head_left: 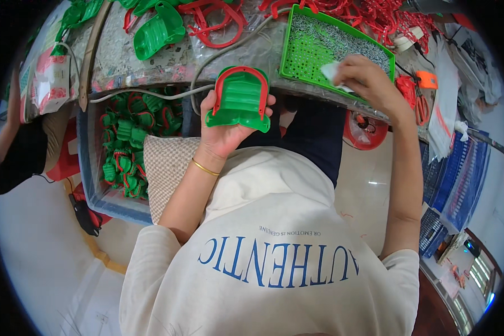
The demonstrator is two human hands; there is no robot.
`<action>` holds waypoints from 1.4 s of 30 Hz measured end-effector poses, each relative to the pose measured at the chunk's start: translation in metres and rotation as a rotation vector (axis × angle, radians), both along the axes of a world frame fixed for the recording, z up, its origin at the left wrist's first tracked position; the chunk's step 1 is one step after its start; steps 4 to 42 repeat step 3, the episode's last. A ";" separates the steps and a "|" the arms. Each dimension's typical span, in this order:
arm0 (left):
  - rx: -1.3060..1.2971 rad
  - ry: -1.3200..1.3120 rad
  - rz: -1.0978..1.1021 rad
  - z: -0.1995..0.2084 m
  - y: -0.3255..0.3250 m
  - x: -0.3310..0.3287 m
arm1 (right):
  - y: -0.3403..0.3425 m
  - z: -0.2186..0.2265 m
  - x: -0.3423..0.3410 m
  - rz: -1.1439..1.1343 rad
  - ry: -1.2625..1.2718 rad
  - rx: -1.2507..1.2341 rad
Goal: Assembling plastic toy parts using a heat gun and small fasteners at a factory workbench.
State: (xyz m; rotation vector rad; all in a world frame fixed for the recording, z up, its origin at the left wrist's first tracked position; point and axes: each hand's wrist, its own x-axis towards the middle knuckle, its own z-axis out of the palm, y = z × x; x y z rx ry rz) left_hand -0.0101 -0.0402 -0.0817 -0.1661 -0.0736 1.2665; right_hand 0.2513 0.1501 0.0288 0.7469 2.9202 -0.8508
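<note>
My left hand (225, 120) is wrapped round a green plastic shell (242, 99) with ribs across its inside, holding it up in front of the bench. A red U-shaped plastic frame (218, 89) lies along the shell's rim, its curve toward the far side. Over a green perforated basket (319, 82) of small silvery screws (341, 35), my right hand (367, 78) is bent down with its fingers closed. White paper-like or cloth-like material (330, 71) shows at its fingertips; whether it is held or wrapped round them cannot be told, nor whether a screw is between them.
Loose green shells (158, 31) and red frames (221, 22) lie on the bench. A blue-grey bin (89, 182) of green-and-red pieces stands at left, a grey cable (151, 94) near it. Scissors (422, 110) hang at right. A red stool (364, 131) is below; another person (22, 134) sits far left.
</note>
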 end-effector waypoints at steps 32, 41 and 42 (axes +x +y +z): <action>0.023 -0.031 -0.021 -0.006 -0.001 0.002 | 0.010 0.004 0.027 -0.267 -0.034 -0.164; 0.023 -0.031 -0.021 -0.006 -0.001 0.002 | 0.010 0.004 0.027 -0.267 -0.034 -0.164; 0.023 -0.031 -0.021 -0.006 -0.001 0.002 | 0.010 0.004 0.027 -0.267 -0.034 -0.164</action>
